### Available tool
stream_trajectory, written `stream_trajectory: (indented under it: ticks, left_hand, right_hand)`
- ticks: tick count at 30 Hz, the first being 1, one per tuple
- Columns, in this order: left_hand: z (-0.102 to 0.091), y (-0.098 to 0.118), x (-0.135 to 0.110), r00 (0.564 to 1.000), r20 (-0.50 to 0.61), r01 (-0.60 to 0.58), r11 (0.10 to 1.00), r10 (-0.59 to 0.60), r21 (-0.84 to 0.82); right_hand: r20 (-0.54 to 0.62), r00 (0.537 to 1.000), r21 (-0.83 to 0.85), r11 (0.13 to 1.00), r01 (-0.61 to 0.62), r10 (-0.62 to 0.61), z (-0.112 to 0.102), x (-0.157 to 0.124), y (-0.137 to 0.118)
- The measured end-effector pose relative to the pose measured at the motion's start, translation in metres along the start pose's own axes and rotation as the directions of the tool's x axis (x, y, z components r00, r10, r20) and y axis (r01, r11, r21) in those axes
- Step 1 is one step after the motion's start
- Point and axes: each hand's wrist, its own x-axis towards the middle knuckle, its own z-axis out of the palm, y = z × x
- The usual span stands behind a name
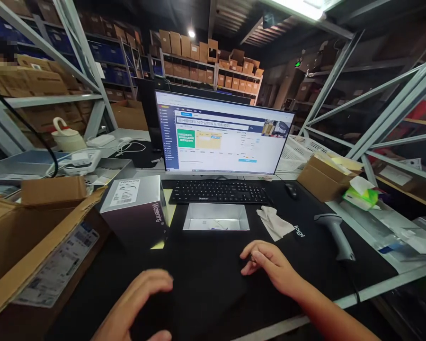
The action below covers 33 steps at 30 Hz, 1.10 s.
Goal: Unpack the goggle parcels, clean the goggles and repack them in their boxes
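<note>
My left hand (142, 303) is low at the desk's front edge, its fingers and thumb curled around one end of a flat black pouch (206, 289) that barely stands out from the black desk mat (305, 246). My right hand (270, 267) pinches the pouch's far right corner between thumb and fingers. Just beyond the hands lies a shallow silver tray (216, 218) holding small bits. A white cloth (274, 221) lies right of the tray.
A keyboard (218, 192) and a lit monitor (223, 135) stand behind the tray. A grey labelled box (137, 210) and an open carton (28, 237) sit on the left. On the right are a barcode scanner (335, 234), a mouse (291, 190) and a small carton (321, 180). Metal shelving frames both sides.
</note>
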Motion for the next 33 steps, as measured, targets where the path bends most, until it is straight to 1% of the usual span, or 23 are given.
stream_trajectory:
  ticks: [1, 2, 3, 4, 6, 7, 8, 9, 10, 11, 13, 14, 16, 18, 20, 22, 24, 25, 27, 30, 31, 32, 33]
  left_hand:
    - [0.0, -0.001, 0.007, 0.997, 0.042, 0.073, 0.995, -0.07, -0.069]
    - [0.001, -0.001, 0.016, 0.984, 0.118, 0.147, 0.978, -0.131, -0.145]
    - [0.002, 0.001, 0.025, 0.963, 0.218, 0.211, 0.95, -0.16, -0.231]
    - [0.004, 0.005, 0.034, 0.933, 0.325, 0.262, 0.91, -0.154, -0.321]
    - [0.008, 0.02, 0.052, 0.863, 0.501, 0.336, 0.806, -0.058, -0.487]
    - [0.01, 0.029, 0.059, 0.834, 0.552, 0.364, 0.751, 0.001, -0.551]
    - [0.012, 0.038, 0.064, 0.814, 0.578, 0.381, 0.702, 0.054, -0.602]
    - [0.013, 0.047, 0.066, 0.805, 0.587, 0.389, 0.668, 0.089, -0.635]
    - [0.014, 0.054, 0.066, 0.807, 0.583, 0.387, 0.658, 0.098, -0.646]
    - [0.016, 0.059, 0.064, 0.818, 0.569, 0.375, 0.672, 0.083, -0.638]
    - [0.018, 0.062, 0.055, 0.85, 0.527, 0.33, 0.76, 0.019, -0.56]
    - [0.019, 0.061, 0.05, 0.863, 0.504, 0.292, 0.815, 0.0, -0.5]
    - [0.024, 0.057, 0.041, 0.878, 0.478, 0.215, 0.902, -0.011, -0.375]
    - [0.029, 0.056, 0.038, 0.882, 0.47, 0.18, 0.943, -0.029, -0.281]
    - [0.035, 0.059, 0.043, 0.906, 0.409, 0.207, 0.956, -0.107, -0.207]
    - [0.038, 0.064, 0.054, 0.937, 0.302, 0.233, 0.959, -0.177, -0.163]
    - [0.039, 0.071, 0.066, 0.95, 0.246, 0.229, 0.963, -0.19, -0.141]
    - [0.038, 0.074, 0.072, 0.949, 0.26, 0.217, 0.968, -0.178, -0.128]
    - [0.036, 0.08, 0.08, 0.931, 0.329, 0.193, 0.978, -0.156, -0.082]
    - [0.034, 0.086, 0.086, 0.863, 0.496, 0.114, 0.994, -0.096, -0.004]
    - [0.035, 0.086, 0.086, 0.842, 0.535, 0.078, 0.997, -0.075, 0.017]
    - [0.037, 0.085, 0.085, 0.832, 0.552, 0.038, 0.998, -0.055, 0.042]
    - [0.04, 0.084, 0.084, 0.834, 0.55, -0.002, 0.997, -0.044, 0.082]
  right_hand:
    - [0.018, 0.999, 0.057, 0.997, 0.044, -0.045, 0.007, 0.002, -0.011]
    - [0.043, 0.992, 0.074, 0.991, 0.116, -0.119, 0.014, 0.004, -0.023]
    - [0.068, 0.974, 0.069, 0.975, 0.211, -0.215, 0.021, 0.005, -0.034]
    - [0.096, 0.942, 0.046, 0.946, 0.32, -0.323, 0.028, 0.006, -0.045]
    - [0.151, 0.838, -0.024, 0.845, 0.534, -0.525, 0.038, 0.008, -0.064]
    - [0.173, 0.789, -0.051, 0.794, 0.605, -0.59, 0.042, 0.008, -0.071]
    - [0.179, 0.762, -0.062, 0.765, 0.64, -0.623, 0.043, 0.008, -0.076]
    - [0.164, 0.763, -0.059, 0.766, 0.64, -0.625, 0.042, 0.007, -0.079]
    - [0.136, 0.786, -0.048, 0.788, 0.613, -0.603, 0.038, 0.007, -0.08]
    - [0.099, 0.818, -0.033, 0.82, 0.572, -0.566, 0.033, 0.006, -0.08]
    - [0.042, 0.872, -0.037, 0.872, 0.488, -0.487, 0.017, 0.004, -0.073]
    - [0.038, 0.883, -0.065, 0.881, 0.469, -0.468, 0.009, 0.002, -0.068]
    - [0.055, 0.886, -0.165, 0.871, 0.463, -0.46, -0.007, -0.001, -0.058]
    - [0.039, 0.883, -0.263, 0.848, 0.46, -0.467, -0.02, -0.007, -0.049]
    - [-0.018, 0.881, -0.324, 0.837, 0.442, -0.472, -0.031, -0.012, -0.045]
    - [-0.076, 0.874, -0.378, 0.825, 0.42, -0.479, -0.041, -0.015, -0.044]
    - [-0.109, 0.869, -0.448, 0.804, 0.391, -0.483, -0.05, -0.013, -0.043]
    - [-0.115, 0.868, -0.479, 0.792, 0.378, -0.484, -0.054, -0.009, -0.042]
    - [-0.108, 0.874, -0.513, 0.779, 0.359, -0.474, -0.058, 0.002, -0.034]
    - [-0.051, 0.898, -0.503, 0.788, 0.355, -0.437, -0.055, 0.02, -0.015]
    - [-0.032, 0.906, -0.5, 0.791, 0.351, -0.423, -0.052, 0.025, -0.008]
    - [-0.012, 0.915, -0.504, 0.793, 0.343, -0.404, -0.049, 0.028, -0.002]
    - [0.01, 0.924, -0.517, 0.789, 0.332, -0.383, -0.046, 0.03, 0.003]
